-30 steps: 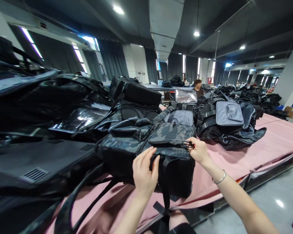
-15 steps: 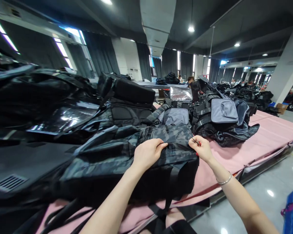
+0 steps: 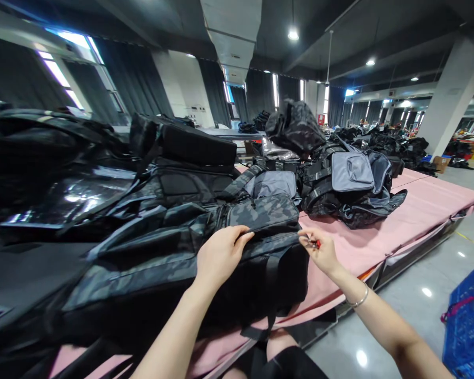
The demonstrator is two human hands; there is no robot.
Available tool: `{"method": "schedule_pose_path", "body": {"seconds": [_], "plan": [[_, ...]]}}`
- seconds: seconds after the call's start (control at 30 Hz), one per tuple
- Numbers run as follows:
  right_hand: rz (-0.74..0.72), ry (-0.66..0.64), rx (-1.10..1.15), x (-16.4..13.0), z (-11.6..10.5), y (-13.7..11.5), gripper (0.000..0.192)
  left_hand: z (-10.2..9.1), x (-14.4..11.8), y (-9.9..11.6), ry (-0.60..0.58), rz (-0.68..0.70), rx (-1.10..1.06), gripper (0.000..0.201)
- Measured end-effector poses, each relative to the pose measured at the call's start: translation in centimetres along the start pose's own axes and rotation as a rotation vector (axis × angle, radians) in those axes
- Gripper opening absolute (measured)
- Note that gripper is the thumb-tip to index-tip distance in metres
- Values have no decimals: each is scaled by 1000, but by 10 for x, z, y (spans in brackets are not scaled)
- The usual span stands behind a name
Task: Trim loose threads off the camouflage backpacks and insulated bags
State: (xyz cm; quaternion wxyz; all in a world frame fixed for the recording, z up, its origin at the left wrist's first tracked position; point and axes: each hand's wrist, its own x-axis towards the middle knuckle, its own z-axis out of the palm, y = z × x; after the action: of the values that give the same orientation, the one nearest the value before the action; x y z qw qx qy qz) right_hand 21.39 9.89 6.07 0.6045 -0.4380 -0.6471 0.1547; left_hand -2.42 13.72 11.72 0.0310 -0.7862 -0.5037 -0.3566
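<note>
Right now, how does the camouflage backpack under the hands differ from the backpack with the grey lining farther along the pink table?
The dark camouflage backpack lies flat with its front pocket flap down; the black backpack with grey lining gapes open, its lining showing. The camouflage backpack is gripped at the flap edge by the left hand, with the right hand at its corner; the grey-lined one lies untouched. Both rest on the pink table cover.

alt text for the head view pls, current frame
A person's left hand grips the top edge of a dark camouflage backpack lying on a pink table, while the right hand pinches a small red-tipped tool at its right corner. More dark bags are piled behind; a blue crate stands on the floor at right.
</note>
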Motion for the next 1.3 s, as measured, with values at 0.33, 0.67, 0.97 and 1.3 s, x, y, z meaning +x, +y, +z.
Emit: {"method": "schedule_pose_path", "body": {"seconds": [0.33,0.67,0.97,1.3], "plan": [[19,-22,17,-25,16,13,24,61,-118,94,27,-739,-1355,31],[25,-30,11,-45,10,22,31,32,-157,25,722,-1363,-2194,30],[25,60,-67,-43,9,19,37,-67,-289,-71,1251,-1476,-1480,23],[202,146,-70,-101,13,-27,24,-47,-278,27,710,-1321,-1276,33]]}}
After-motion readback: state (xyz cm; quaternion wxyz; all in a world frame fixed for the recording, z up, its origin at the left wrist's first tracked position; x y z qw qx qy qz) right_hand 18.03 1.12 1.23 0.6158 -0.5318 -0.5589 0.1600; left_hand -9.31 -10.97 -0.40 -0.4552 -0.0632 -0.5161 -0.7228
